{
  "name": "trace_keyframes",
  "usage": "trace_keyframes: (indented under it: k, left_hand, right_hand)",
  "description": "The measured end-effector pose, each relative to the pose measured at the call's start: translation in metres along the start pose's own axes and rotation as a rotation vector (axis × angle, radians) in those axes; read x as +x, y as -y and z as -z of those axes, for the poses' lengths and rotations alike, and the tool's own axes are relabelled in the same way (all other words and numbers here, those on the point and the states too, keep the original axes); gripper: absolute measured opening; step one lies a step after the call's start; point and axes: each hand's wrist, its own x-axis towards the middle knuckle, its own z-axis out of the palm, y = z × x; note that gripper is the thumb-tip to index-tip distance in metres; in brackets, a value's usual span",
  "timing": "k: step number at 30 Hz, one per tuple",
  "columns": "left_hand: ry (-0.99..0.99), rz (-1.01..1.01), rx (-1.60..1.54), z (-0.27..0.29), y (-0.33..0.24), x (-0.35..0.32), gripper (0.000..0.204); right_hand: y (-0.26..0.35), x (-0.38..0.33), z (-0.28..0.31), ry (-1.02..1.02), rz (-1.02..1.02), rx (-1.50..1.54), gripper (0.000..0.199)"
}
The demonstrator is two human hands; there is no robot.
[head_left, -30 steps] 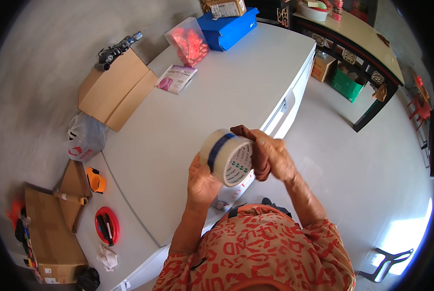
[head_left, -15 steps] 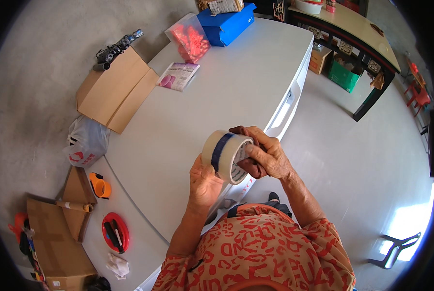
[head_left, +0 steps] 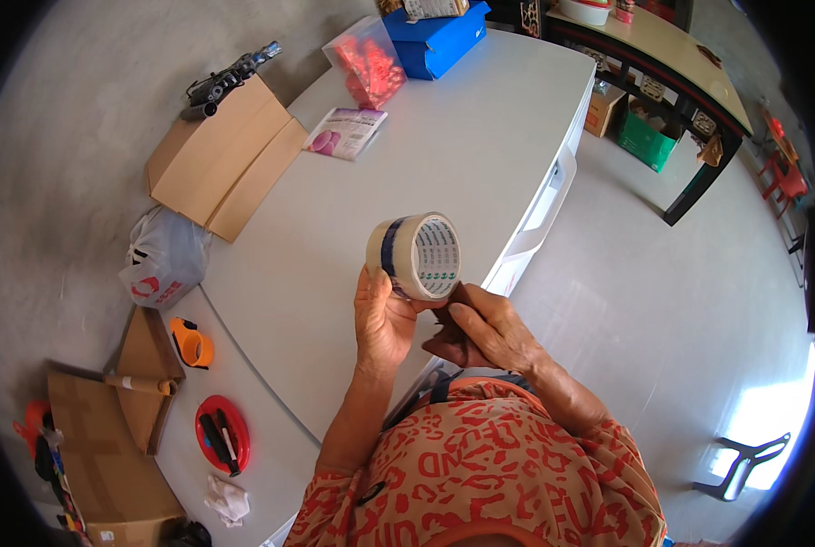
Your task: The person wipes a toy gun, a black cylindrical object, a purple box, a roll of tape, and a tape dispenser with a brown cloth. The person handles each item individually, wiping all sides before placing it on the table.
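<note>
A roll of clear packing tape [head_left: 415, 256] with a printed paper core is held up in front of me over the white table [head_left: 353, 210]. My left hand [head_left: 382, 319] grips the roll from below, thumb on its outer face. My right hand [head_left: 480, 330] sits just under and to the right of the roll, fingers curled near its lower edge; whether it pinches the tape's loose end is hidden. My patterned orange sleeve and chest fill the lower edge.
A flattened cardboard box [head_left: 220, 164] hangs over the table's far left edge. A blue box [head_left: 435, 36], a bag of red items [head_left: 371, 64] and a small packet [head_left: 345, 132] lie at the far end. A red dish [head_left: 222, 433], orange tape dispenser [head_left: 191, 344] and cardboard [head_left: 107, 456] are lower left.
My right hand has slid off the top of the roll and now sits below it. The roll has turned so its printed core faces me. My head has tilted down.
</note>
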Motion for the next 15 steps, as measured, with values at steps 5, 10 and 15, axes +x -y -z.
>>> trace_keyframes:
  k: [5,10,15]
  left_hand:
    - [-0.015,-0.001,-0.023,0.014,0.005,-0.001,0.034]
    - [-0.025,-0.033,0.128,-0.009,0.007,-0.009,0.036]
    - [-0.022,-0.007,0.087,-0.008,0.012,-0.009,0.032]
  right_hand:
    - [0.009,0.004,0.010,-0.457,0.317,-0.245,0.026]
    - [0.014,0.021,0.018,-0.323,0.483,-0.931,0.043]
    - [-0.009,0.007,0.009,-0.218,0.376,-0.999,0.049]
